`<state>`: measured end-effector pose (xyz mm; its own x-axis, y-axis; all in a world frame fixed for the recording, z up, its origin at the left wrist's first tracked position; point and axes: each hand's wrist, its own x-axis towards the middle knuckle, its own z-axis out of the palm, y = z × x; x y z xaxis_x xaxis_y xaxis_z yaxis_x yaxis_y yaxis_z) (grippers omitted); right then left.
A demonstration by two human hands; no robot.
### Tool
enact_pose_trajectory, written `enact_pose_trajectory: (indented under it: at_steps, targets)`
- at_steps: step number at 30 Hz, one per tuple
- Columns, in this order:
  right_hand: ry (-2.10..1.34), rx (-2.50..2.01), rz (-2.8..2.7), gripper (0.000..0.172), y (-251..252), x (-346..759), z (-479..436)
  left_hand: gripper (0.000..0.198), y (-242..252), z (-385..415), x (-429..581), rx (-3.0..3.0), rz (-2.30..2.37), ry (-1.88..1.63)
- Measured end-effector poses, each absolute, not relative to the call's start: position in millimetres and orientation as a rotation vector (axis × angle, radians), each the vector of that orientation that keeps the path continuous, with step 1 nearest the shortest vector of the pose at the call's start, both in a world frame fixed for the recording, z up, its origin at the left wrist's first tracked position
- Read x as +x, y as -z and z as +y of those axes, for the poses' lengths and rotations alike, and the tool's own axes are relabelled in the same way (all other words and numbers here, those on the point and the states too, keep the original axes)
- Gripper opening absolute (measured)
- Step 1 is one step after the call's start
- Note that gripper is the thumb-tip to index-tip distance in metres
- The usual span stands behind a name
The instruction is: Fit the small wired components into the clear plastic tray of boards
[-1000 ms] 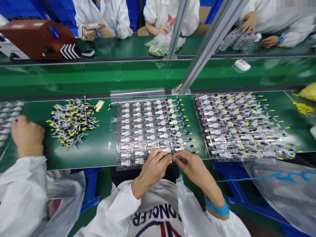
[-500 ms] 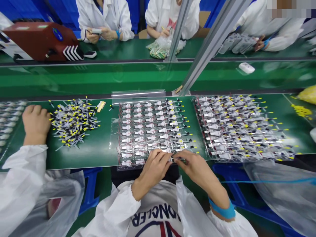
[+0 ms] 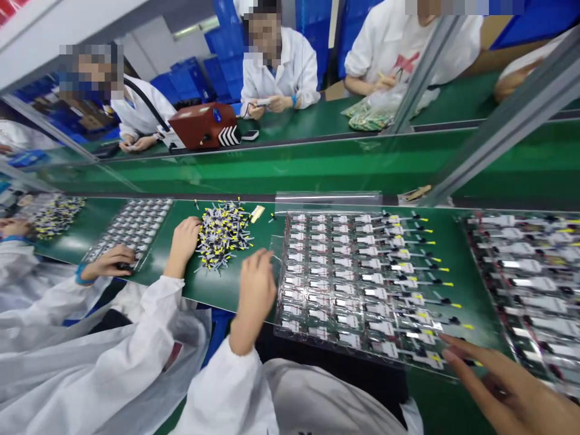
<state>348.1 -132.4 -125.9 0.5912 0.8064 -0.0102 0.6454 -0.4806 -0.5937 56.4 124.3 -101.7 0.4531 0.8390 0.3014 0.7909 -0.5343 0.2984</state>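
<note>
At a green counter (image 3: 217, 291), a clear tray (image 3: 336, 344) holds white parts (image 3: 347, 321) in rows, its pockets apparently meant to keep each separate and facing alike; yellow-tipped leads (image 3: 457, 306) jut past the right edge, likely too long to fit inside. The right hand (image 3: 528, 393) is at the tray's near right corner, index and thumb parted, a lead showing between them; contact is unclear. The left hand (image 3: 257, 287) hangs just left of the tray, fingers loosely bent, any grip hidden, while a co-worker's hand (image 3: 185, 237) meets a loose pile (image 3: 224, 232).
</note>
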Motion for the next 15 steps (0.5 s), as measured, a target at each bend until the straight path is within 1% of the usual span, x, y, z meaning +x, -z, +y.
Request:
enact_pose_trajectory:
  at_steps: [2, 5, 7, 11, 15]
  targets:
    - [-0.510, -2.239, -1.062, 0.040, 124, 345, -126, 0.042, 104, 163, 37, 2.586, 1.660, -0.513]
    - [-0.621, -2.228, -0.947, 0.041, 117, 342, -119, 0.034, 113, 199, 24, 2.573, 1.747, -0.340]
    - [-0.637, -2.238, -0.902, 0.040, 112, 340, -116, 0.028, 117, 208, 23, 2.567, 1.752, -0.321]
    - [-0.656, -2.254, -0.843, 0.039, 108, 338, -115, 0.037, 120, 208, 25, 2.571, 1.760, -0.320]
    - [-0.672, -2.282, -0.824, 0.038, 109, 339, -118, 0.037, 118, 210, 25, 2.575, 1.760, -0.269]
